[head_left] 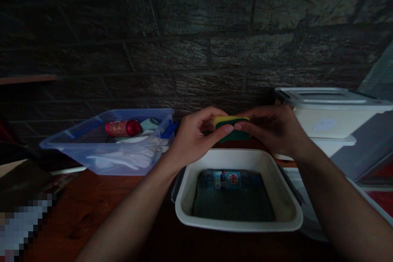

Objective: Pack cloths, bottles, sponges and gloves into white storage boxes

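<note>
Both hands hold a yellow-and-green sponge [231,125] in the air, above the far rim of a white tub [184,188]. My left hand [196,135] pinches its left end with thumb and fingers closed. My right hand [274,129] grips its right end the same way. Inside the tub lies a dark folded cloth [233,204] with a small plastic bottle [227,180] bearing a blue label on top of it.
A clear blue-tinted bin [76,147] at the left holds a red can [123,128], white gloves and other items. Stacked white lidded boxes [331,114] stand at the right. Everything rests on a reddish wooden table [92,208] against a dark brick wall.
</note>
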### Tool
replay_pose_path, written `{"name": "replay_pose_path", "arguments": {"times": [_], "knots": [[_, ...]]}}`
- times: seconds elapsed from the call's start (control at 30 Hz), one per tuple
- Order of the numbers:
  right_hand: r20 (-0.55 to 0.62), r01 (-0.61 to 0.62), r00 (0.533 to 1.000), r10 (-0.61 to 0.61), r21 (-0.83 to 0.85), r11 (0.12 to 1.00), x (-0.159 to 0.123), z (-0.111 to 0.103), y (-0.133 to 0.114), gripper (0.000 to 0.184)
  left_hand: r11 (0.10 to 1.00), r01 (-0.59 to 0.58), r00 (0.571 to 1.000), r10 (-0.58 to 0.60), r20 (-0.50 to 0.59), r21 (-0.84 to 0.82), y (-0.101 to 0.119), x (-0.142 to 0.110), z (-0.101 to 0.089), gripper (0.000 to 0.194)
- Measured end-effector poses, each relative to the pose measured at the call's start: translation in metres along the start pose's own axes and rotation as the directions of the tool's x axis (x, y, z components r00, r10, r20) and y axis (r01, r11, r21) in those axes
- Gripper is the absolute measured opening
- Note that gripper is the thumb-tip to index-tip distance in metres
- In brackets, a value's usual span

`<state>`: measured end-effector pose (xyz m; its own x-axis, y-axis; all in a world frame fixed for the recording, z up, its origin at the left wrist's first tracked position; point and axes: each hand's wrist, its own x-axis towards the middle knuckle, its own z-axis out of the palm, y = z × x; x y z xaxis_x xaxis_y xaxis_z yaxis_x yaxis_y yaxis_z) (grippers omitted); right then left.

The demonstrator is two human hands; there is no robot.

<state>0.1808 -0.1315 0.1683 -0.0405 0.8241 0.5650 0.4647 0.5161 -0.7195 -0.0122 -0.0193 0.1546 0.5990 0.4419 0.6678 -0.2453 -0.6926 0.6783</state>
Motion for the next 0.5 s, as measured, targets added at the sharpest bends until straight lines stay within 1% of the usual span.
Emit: {"name": "replay_pose_path", "arguments": {"times": [0.07,0.17,0.2,0.27,0.33,0.4,0.5], "knots": [[0.012,-0.012,1.0,0.012,0.053,0.999,-0.0006,0.0003,-0.0008,0.03,1.0,-0.015,1.0,0.015,-0.027,0.003,-0.0005,-0.0003,-0.0008,0.024],[0.021,-0.04,0.999,0.039,0.078,0.996,-0.0015,0.0019,0.0001,0.04,0.996,-0.018,0.997,0.025,-0.076,0.089,-0.0008,-0.0016,-0.0041,0.019],[0.024,-0.04,0.999,0.038,0.077,0.996,-0.0016,0.0024,0.0009,0.04,0.992,-0.012,0.996,0.023,-0.086,0.127,-0.0004,-0.0022,-0.0054,0.018],[0.035,-0.016,0.999,0.013,0.078,0.997,-0.0015,0.0028,0.003,0.036,0.984,-0.005,0.995,0.022,-0.095,0.176,0.001,-0.0032,-0.0073,0.017],[0.038,0.03,0.999,-0.033,0.072,0.997,-0.0012,0.0021,0.0043,0.03,0.986,-0.019,0.996,0.032,-0.078,0.168,0.0031,-0.0039,-0.0083,0.016],[0.025,0.077,0.997,-0.078,0.042,0.996,-0.0012,0.0007,0.0045,0.028,0.99,-0.033,0.998,0.04,-0.05,0.137,0.0051,-0.0043,-0.0084,0.017],[0.007,0.11,0.994,-0.11,-0.005,0.994,-0.0021,-0.0009,0.0027,0.031,0.995,-0.029,0.999,0.033,-0.035,0.101,0.0058,-0.0043,-0.0076,0.028]]}}
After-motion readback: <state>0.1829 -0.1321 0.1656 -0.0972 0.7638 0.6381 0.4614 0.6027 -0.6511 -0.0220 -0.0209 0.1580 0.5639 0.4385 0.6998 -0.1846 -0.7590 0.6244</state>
